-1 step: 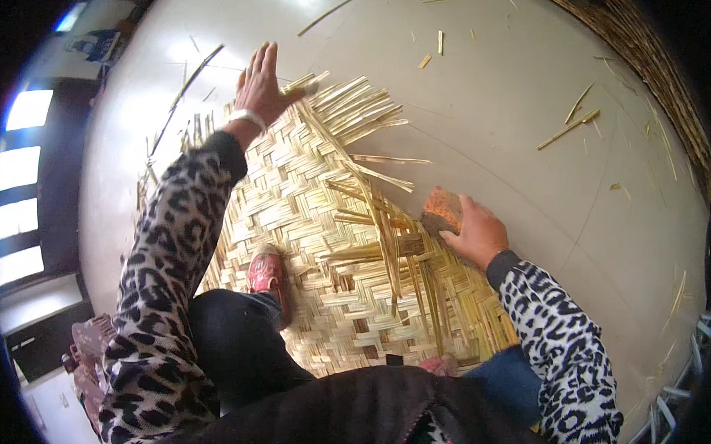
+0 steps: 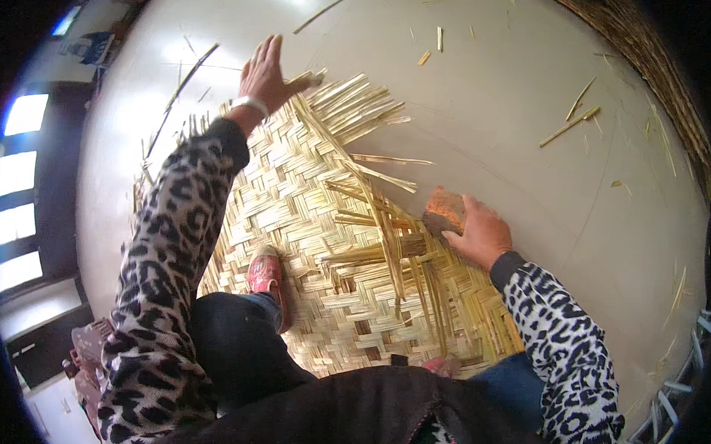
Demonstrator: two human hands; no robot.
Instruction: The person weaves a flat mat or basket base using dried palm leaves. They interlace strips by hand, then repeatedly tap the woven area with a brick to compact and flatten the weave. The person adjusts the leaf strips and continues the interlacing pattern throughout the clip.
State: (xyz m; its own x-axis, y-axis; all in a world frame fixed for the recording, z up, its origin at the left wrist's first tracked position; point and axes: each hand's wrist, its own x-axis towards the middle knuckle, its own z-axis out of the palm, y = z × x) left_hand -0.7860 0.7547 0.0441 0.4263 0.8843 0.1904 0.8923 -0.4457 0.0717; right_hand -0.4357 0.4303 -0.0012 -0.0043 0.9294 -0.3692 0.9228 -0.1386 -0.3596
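A mat [image 2: 294,196] woven from flat straw-coloured strips lies on the floor beneath me, its far end fraying into loose strip ends [image 2: 359,109]. Over that far edge my left hand [image 2: 264,82] is stretched out, fingers straight and thumb spread, holding nothing. I cannot tell whether it touches the strips. My right hand [image 2: 484,236] grips a reddish-orange brick [image 2: 444,208] at the mat's right edge. Between the hands, several long strips [image 2: 385,258] cross loosely over the weave. Some of them stick out past the right edge.
My red shoe [image 2: 264,272] stands on the mat. Cut strip pieces [image 2: 570,126] lie scattered on the pale floor to the right. A dark thin strip [image 2: 190,79] lies at far left. Bundled brown material [image 2: 651,68] lines the far right, with a grey metal rack [image 2: 666,417] at lower right.
My left hand has shifted very slightly away from me. The right hand still grips the brick, and the mat looks the same.
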